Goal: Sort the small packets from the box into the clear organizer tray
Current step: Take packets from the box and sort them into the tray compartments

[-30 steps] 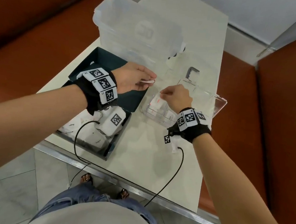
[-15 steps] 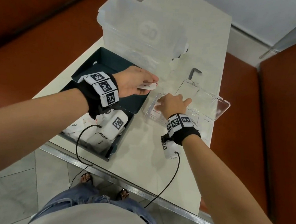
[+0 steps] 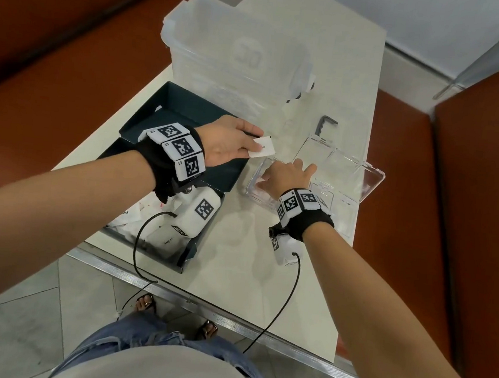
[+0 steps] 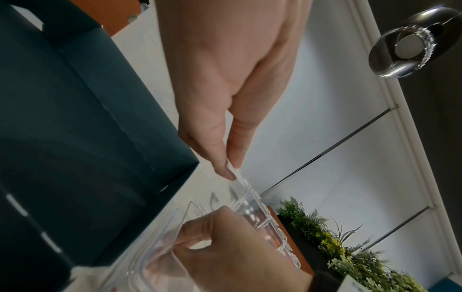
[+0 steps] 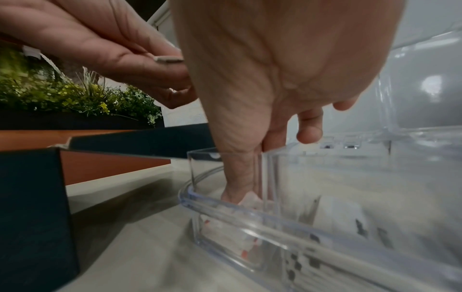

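Left grip [image 3: 231, 147] pinching small white paper packet [image 3: 263, 148] | right grip [image 3: 286, 177] fingers pressing packets inside clear plastic organizer tray [image 3: 346, 180] | pale bench [image 3: 236, 248]

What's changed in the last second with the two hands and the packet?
The left hand has carried its pinched white packet from over the dark box toward the clear organizer tray. The right hand has pushed down into the tray's near-left compartment, fingers on packets there. The box, tray and big clear bin have stayed put.
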The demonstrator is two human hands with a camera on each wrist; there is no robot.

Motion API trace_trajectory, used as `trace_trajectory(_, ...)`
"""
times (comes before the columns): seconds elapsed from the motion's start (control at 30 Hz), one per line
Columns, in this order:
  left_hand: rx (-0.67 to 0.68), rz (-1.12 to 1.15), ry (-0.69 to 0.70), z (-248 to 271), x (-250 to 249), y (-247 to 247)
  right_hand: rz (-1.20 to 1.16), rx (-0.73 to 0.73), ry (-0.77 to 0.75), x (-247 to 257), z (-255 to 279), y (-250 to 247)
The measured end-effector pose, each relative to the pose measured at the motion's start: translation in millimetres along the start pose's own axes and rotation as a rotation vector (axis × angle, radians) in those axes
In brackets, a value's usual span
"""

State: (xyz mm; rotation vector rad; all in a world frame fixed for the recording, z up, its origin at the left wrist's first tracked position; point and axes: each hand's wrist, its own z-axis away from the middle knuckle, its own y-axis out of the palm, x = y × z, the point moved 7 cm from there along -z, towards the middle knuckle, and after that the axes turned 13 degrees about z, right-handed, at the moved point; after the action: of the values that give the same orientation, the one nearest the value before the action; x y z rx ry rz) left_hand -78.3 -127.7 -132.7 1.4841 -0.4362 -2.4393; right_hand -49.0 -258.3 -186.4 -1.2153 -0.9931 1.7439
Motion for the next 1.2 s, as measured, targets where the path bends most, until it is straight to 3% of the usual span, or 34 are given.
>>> trace_trajectory(0.13, 0.001, 0.046, 0.029, -2, -3, -2, -0.065, -0.015, 0.000, -4, 5, -5)
trace_trajectory(0.23, -0.001, 0.051, 0.033, -4, -5, -4, -0.208, -0.122, 0.037, -16, 16, -23)
trace_trajectory(0.37, -0.100, 0.016, 0.074, -7, -5, -5, -0.662, -0.284, 0.138, -48, 36, -54)
trace_trajectory(0.47, -0.078, 0.096, 0.074, -8, -1, 7, -1.090, -0.314, 0.131, -66, 47, -68)
trace_trajectory(0.53, -0.052, 0.142, 0.064, -9, 3, 18, -1.197, -0.326, 0.111, -74, 50, -71)
trace_trajectory(0.63, -0.010, 0.143, 0.047, -9, 11, 36, -1.183, -0.348, 0.129, -89, 49, -68)
trace_trajectory(0.87, 0.010, -0.143, 0.034, -14, 27, 50, -1.074, -0.182, 0.159, -109, 39, -35)
trace_trajectory(1.03, -0.046, -0.150, 0.021, -14, 23, 40, -0.724, -0.073, 0.184, -101, 34, -12)
trace_trajectory(1.2, -0.060, -0.142, 0.028, -10, 19, 35, -0.500, -0.078, 0.131, -81, 32, 0)
